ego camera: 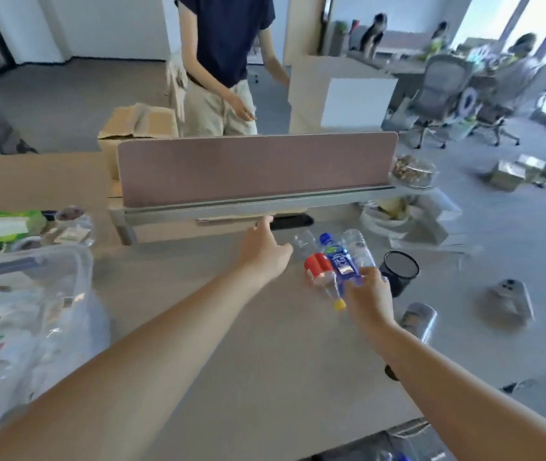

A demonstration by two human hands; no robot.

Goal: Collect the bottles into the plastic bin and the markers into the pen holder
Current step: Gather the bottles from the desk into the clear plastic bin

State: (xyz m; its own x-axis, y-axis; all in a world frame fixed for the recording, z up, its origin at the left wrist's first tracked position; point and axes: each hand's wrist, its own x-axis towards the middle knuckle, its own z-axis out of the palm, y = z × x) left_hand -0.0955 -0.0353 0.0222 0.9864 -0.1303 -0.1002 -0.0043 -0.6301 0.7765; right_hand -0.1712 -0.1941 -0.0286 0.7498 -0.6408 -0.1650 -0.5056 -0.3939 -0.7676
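Several plastic bottles lie bunched on the desk: one with a blue cap and blue label (341,261), one with a red label and yellow cap (319,269), and clear ones (359,247) behind. My right hand (369,296) touches the blue-label bottle's lower end, fingers curled around it. My left hand (265,249) reaches toward the clear bottle (303,242) with fingers apart, holding nothing. The black mesh pen holder (399,269) stands just right of the bottles. The clear plastic bin (75,261) sits at the left desk edge. No markers can be made out.
A brown desk divider (258,168) runs behind the bottles. A person in a dark shirt (225,61) stands beyond it. Snack packets and a green pack (5,224) lie at the left. A metal can (419,319) and a grey object (505,302) sit right of the desk.
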